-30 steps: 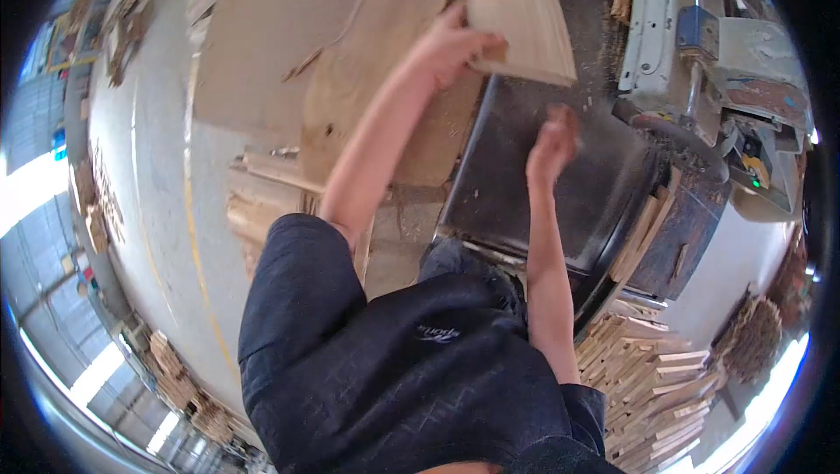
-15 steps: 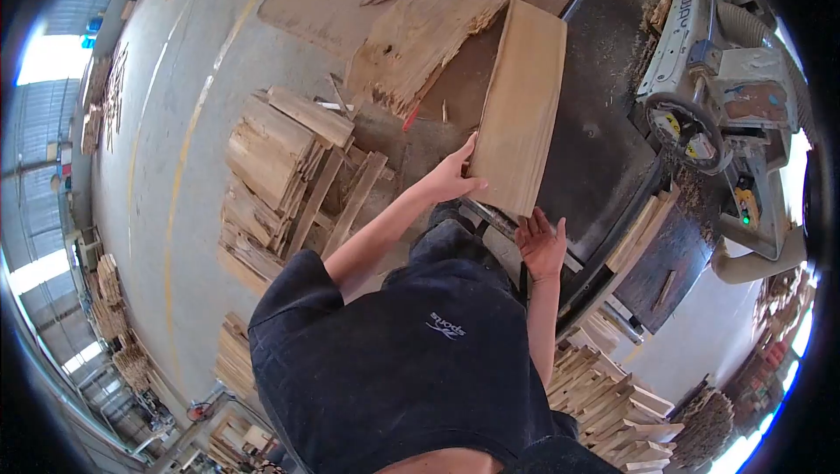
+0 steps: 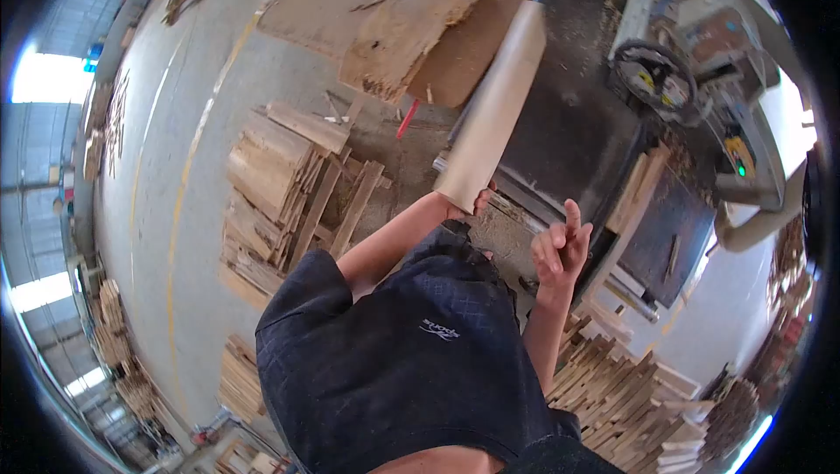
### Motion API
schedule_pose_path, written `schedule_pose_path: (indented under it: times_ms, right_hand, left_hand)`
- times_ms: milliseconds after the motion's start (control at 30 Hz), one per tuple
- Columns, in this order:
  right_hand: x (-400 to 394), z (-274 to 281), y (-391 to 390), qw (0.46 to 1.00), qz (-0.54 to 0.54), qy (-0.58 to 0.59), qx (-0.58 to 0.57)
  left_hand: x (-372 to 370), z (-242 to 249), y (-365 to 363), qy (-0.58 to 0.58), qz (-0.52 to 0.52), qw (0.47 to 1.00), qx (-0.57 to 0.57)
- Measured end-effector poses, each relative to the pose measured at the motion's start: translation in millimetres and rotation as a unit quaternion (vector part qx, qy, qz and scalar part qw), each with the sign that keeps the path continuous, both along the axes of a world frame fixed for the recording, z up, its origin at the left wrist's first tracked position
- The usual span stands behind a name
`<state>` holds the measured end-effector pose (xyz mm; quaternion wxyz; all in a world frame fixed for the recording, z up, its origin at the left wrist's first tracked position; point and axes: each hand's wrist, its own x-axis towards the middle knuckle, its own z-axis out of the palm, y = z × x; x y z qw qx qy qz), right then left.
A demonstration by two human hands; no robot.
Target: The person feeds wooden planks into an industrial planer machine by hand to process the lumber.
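A long wooden board (image 3: 499,111) is tilted over the near edge of the black machine table (image 3: 577,128). My left hand (image 3: 465,204) grips its near end, with the fingers wrapped beneath and round the edge. My right hand (image 3: 560,251) is raised apart from the board, near the front edge of the machine table. It holds nothing; the index finger points up while the other fingers are half curled.
A rough-edged wood slab (image 3: 416,32) lies on a brown sheet (image 3: 306,14). Stacked planks (image 3: 271,168) stand to my left, and more cut strips (image 3: 612,395) at lower right. The machine's handwheel (image 3: 654,80) is at right.
The board has come nearer to my body and turned more on edge, with my left hand now under its near end. My right hand has lifted away from the board's corner.
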<state>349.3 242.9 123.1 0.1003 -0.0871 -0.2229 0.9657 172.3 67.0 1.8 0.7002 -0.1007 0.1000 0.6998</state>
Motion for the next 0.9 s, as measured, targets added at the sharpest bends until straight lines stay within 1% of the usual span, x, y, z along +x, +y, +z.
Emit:
schedule_pose_path:
  times_ms: [33, 67, 100, 133, 167, 200, 233, 300, 333, 367, 433, 467, 500, 533, 567, 600, 633, 667, 700, 767, 800, 867, 900]
  right_hand:
    - [-2.1, 1.0, 0.7, 0.992, -0.007, 0.123, -0.03]
    - [1.1, 6.8, 4.4, 0.996, -0.012, 0.026, 0.08]
    - [-2.2, 13.6, 1.6, 0.996, -0.024, 0.028, 0.082]
    - [-9.8, 19.3, -3.4, 0.975, -0.022, -0.082, 0.205]
    - [-14.2, 23.7, -6.5, 0.928, -0.021, -0.192, 0.317]
    - [-12.0, 26.6, -7.1, 0.916, -0.002, -0.195, 0.352]
    - [-8.4, 23.2, -10.5, 0.915, -0.012, -0.203, 0.348]
    - [-0.6, 13.9, -20.1, 0.916, -0.005, -0.213, 0.339]
    - [2.2, 19.3, -23.5, 0.918, 0.008, -0.22, 0.33]
    - [4.3, 18.1, -26.8, 0.917, 0.005, -0.224, 0.329]
    - [5.5, 10.4, -33.3, 0.902, 0.012, -0.22, 0.372]
    - [5.2, 3.4, -38.1, 0.902, 0.011, -0.21, 0.378]
    - [6.0, 4.8, -41.7, 0.902, 0.002, -0.213, 0.375]
    - [6.6, 7.0, -43.8, 0.906, -0.002, -0.23, 0.356]
    - [7.3, 8.5, -45.0, 0.908, -0.009, -0.247, 0.338]
    - [8.6, 5.7, -46.5, 0.907, -0.022, -0.25, 0.337]
    - [9.1, -2.4, -47.5, 0.93, -0.03, -0.249, 0.27]
    - [9.5, -13.2, -46.5, 0.947, -0.038, -0.244, 0.204]
    - [11.7, -29.1, -41.5, 0.948, -0.036, -0.271, 0.165]
    - [18.7, -73.5, -36.2, 0.91, -0.012, -0.391, 0.137]
    - [26.9, -97.3, -38.6, 0.91, -0.018, -0.389, 0.141]
    - [50.2, -138.4, -48.3, 0.918, -0.041, -0.388, 0.07]
    - [64.4, -149.9, -53.5, 0.919, -0.042, -0.385, 0.074]
  left_hand:
    - [10.7, -1.3, 11.8, -0.124, 0.004, 0.991, 0.058]
    - [18.9, -1.8, 24.5, -0.212, 0.013, 0.964, 0.162]
    - [24.8, 3.4, 35.1, -0.299, 0.021, 0.918, 0.26]
    - [26.2, -3.9, 40.7, -0.298, 0.009, 0.919, 0.259]
    - [25.9, -13.3, 44.7, -0.294, 0.028, 0.909, 0.295]
    - [26.5, -15.2, 48.5, -0.294, 0.047, 0.896, 0.329]
    - [26.4, -18.6, 48.4, -0.301, 0.037, 0.896, 0.324]
    - [22.2, -24.4, 40.8, -0.202, 0.041, 0.937, 0.283]
    - [21.7, -31.0, 37.6, -0.193, 0.036, 0.945, 0.26]
    - [22.1, -37.2, 35.7, -0.196, 0.032, 0.945, 0.26]
    - [20.1, -50.4, 34.0, -0.1, 0.044, 0.973, 0.204]
    - [19.4, -58.3, 33.2, -0.101, 0.036, 0.973, 0.204]
    - [20.2, -57.3, 32.4, 0.006, 0.071, 0.98, 0.186]
    - [20.6, -56.4, 33.0, 0.112, 0.103, 0.974, 0.168]
    - [23.6, -55.1, 34.4, 0.111, 0.09, 0.975, 0.171]
    - [31.3, -12.6, 40.8, 0.307, 0.076, 0.94, -0.131]
    - [36.0, 12.5, 44.6, 0.47, 0.056, 0.78, -0.409]
    - [30.1, -30.4, 34.3, 0.658, 0.049, 0.638, -0.396]
    - [45.5, -19.5, 37.7, 0.67, 0.126, 0.575, -0.452]
    - [57.4, -1.3, 29.8, 0.743, 0.064, 0.494, -0.447]
    - [64.0, -7.2, 27.3, 0.746, 0.067, 0.496, -0.44]
    - [78.5, -27.7, 24.8, 0.779, 0.018, 0.469, -0.416]
    - [89.3, -25.5, 23.0, 0.78, 0.023, 0.468, -0.415]
